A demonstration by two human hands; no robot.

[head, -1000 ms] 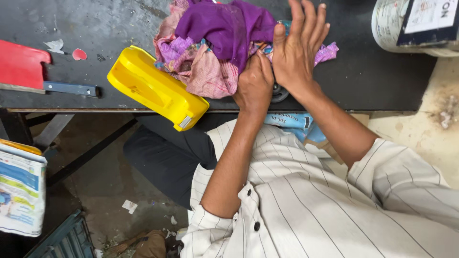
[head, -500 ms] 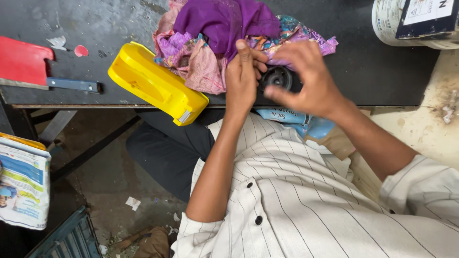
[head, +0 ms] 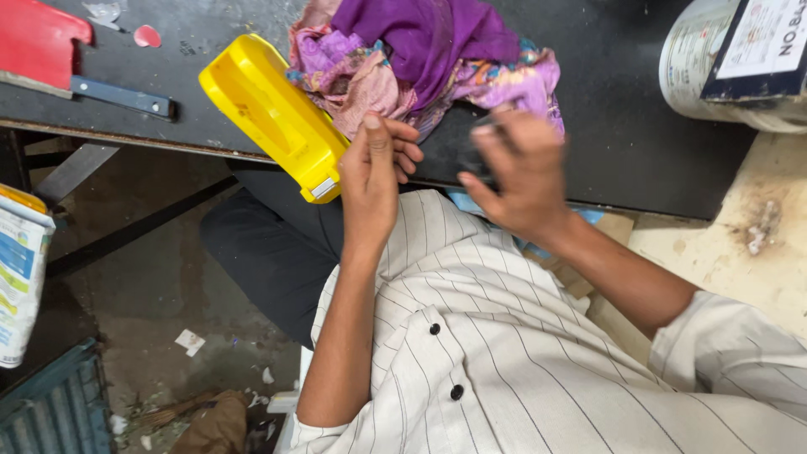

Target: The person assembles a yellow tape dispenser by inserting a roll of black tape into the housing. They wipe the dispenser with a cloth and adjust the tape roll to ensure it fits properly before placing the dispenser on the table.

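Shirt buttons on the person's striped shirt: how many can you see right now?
2. One button sits on the chest below the left forearm; the other button lies lower, near the elbow. Folds may hide more.

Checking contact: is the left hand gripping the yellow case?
No, the left hand lies beside the yellow case at the table edge, fingers loose.

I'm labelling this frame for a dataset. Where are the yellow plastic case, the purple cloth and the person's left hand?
yellow plastic case (head: 273,118): head view, on its flat top face.
purple cloth (head: 429,38): head view, on the plain purple fold atop the pile.
left hand (head: 376,172): head view, on the back of the hand.
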